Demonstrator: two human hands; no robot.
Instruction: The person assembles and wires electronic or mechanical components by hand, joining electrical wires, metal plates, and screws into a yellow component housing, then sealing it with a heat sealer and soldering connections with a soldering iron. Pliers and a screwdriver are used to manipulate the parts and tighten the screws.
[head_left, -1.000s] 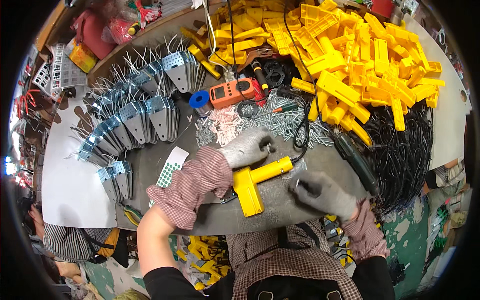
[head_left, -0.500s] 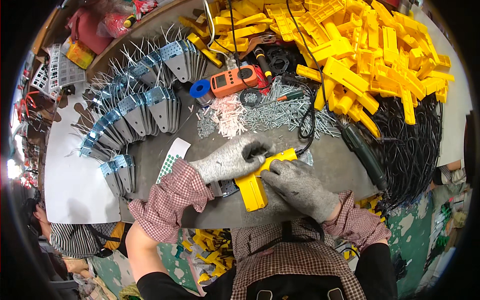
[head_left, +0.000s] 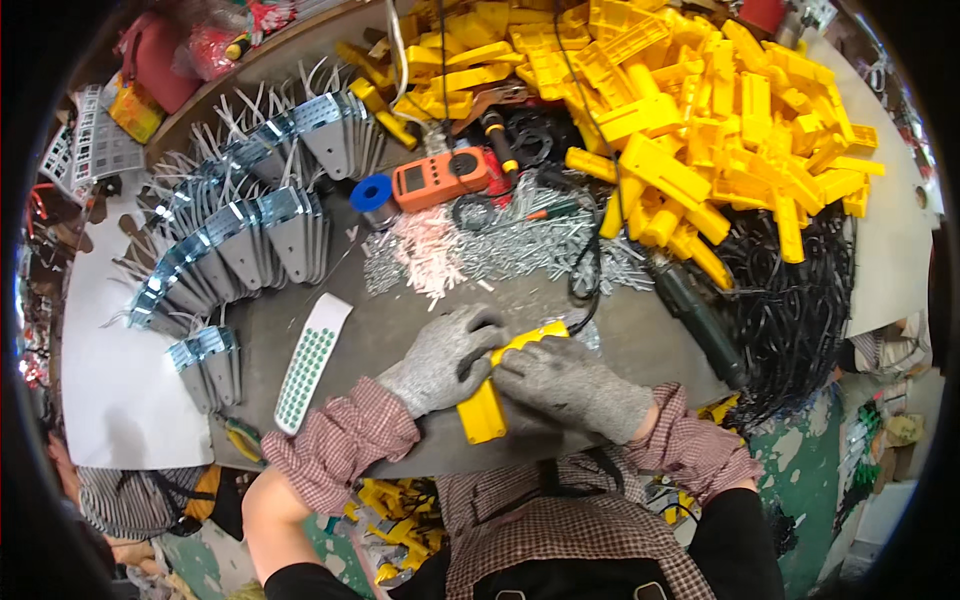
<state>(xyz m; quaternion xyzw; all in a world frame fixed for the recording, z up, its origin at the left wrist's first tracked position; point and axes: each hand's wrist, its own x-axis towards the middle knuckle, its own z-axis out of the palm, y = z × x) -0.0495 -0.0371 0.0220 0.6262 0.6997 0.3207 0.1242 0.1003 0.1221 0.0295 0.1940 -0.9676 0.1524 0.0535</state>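
Observation:
A yellow plastic housing (head_left: 483, 412) lies slantwise at the near middle of the bench, a black cable (head_left: 580, 322) running out of its upper right end. My right hand (head_left: 572, 386), in a grey work glove, is wrapped over the middle of the housing from the right. From the left, my gloved left hand (head_left: 446, 362) rests against it with curled fingers. Whether the left fingertips pinch anything small is hidden. Left of that hand lies a white strip with green round stickers (head_left: 309, 365).
Grey metal brackets with white wires (head_left: 235, 245) stand in rows at left. Behind the hands are screws (head_left: 530, 235), pink sleeves (head_left: 430, 245), an orange multimeter (head_left: 440, 178) and a solder spool (head_left: 373, 197). Yellow housings (head_left: 690, 120), black cables (head_left: 795, 290) and a dark power screwdriver (head_left: 700, 320) occupy the right.
The view has shifted, so the bench contents sit further left. My left hand has come down over the housing's left side, and the right hand covers more of its middle.

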